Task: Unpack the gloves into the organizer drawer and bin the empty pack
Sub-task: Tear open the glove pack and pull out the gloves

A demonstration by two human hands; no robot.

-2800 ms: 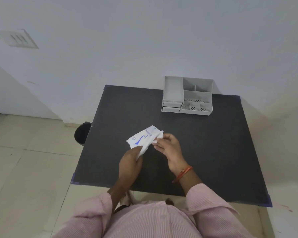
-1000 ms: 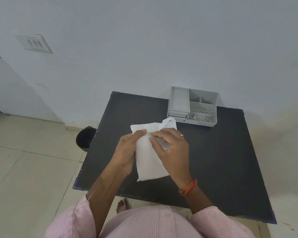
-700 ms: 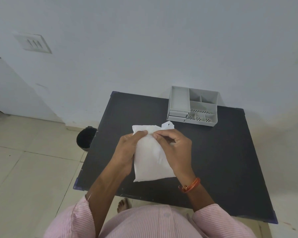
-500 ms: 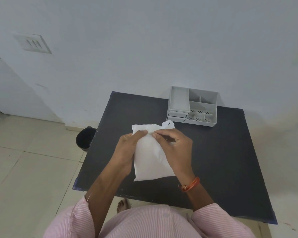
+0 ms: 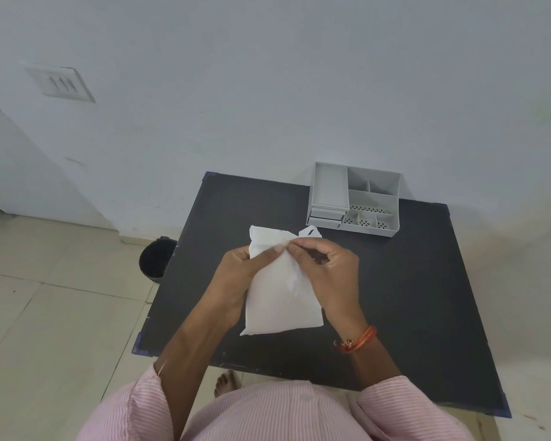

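Note:
I hold a white glove pack (image 5: 279,294) upright above the black table (image 5: 411,297). My left hand (image 5: 236,281) grips its left side, thumb pressed near the top edge. My right hand (image 5: 326,268) pinches the top edge beside that thumb. A torn white flap (image 5: 309,232) sticks up behind my right fingers. The gloves inside are hidden. The grey organizer (image 5: 353,198), with two small shut drawers at its front left, stands at the table's far edge. A black bin (image 5: 156,257) sits on the floor left of the table.
A white wall rises right behind the table and organizer. Beige floor tiles (image 5: 45,313) spread to the left. My bare foot (image 5: 226,381) shows under the table's near edge. A switch plate (image 5: 61,84) is on the wall, upper left.
The pack was turned from its printed side to its plain white side and raised closer to me. Over the last second my fingers have only shifted slightly at the top edge.

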